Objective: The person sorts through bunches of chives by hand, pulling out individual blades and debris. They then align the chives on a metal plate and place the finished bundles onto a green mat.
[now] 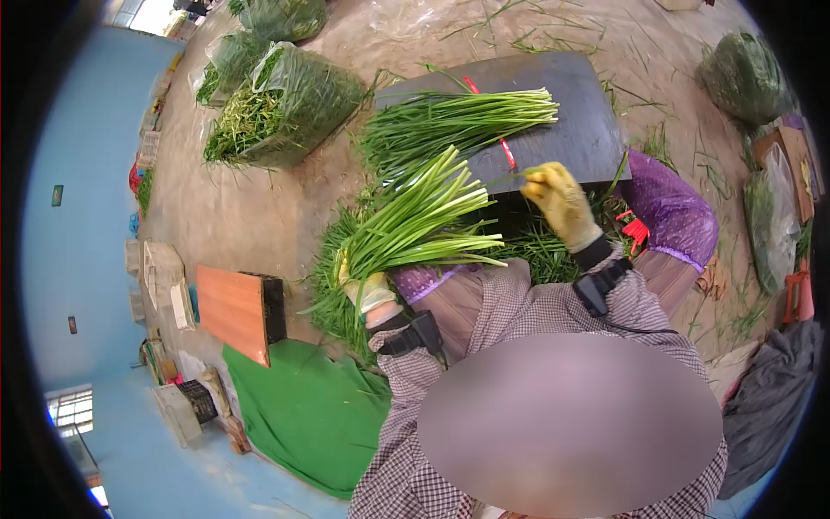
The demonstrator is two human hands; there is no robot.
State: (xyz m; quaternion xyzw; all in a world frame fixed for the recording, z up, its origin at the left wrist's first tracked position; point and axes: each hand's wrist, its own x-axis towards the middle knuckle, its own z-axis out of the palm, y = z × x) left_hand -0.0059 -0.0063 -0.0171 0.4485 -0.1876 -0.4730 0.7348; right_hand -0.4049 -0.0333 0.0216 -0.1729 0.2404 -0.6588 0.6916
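My left hand (367, 290), in a yellow glove, grips a thick bunch of green chives (415, 216) by its lower part, the white-green stalk ends fanning up and to the right. My right hand (562, 203), also gloved in yellow, is raised beside the bunch's ends and pinches a thin green stalk (519, 176). Beyond both hands a dark board (571, 121) carries another laid-out bunch of chives (458, 121) and a red band (506, 151). Loose chives (536, 246) lie below my hands.
Clear plastic bags stuffed with greens (285, 108) stand at the upper left, and more bags (743, 78) sit at the right. An orange-topped low stool (238, 311) and a green cloth (303, 406) lie at the lower left. Scraps litter the dirt floor.
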